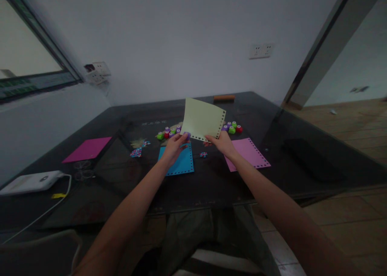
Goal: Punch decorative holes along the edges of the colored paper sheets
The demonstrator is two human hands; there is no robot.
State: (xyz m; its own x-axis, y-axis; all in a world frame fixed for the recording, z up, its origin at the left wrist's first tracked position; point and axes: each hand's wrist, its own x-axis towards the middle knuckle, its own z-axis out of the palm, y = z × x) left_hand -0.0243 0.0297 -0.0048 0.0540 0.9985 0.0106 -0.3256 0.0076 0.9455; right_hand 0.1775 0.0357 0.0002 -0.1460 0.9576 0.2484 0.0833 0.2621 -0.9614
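A pale yellow sheet of paper (204,117), with holes along its right and lower edges, is held up tilted above the table. At its lower left corner, my left hand (175,147) is closed on a small purple craft punch (187,135), which sits at the paper's edge. My right hand (222,142) pinches the lower right edge between thumb and fingers. Beneath my left hand lies a blue sheet (183,161) with punched edges. A pink punched sheet (248,154) rests below my right forearm. Small punched-out bits (203,154) lie between the two sheets.
Several coloured punches (167,134) stand behind my left hand, and more punches (232,128) are at right. Confetti (136,152) and a magenta sheet (87,149) lie left. A white device (32,182) with a cable is at the left edge; a dark flat object (311,159) is right.
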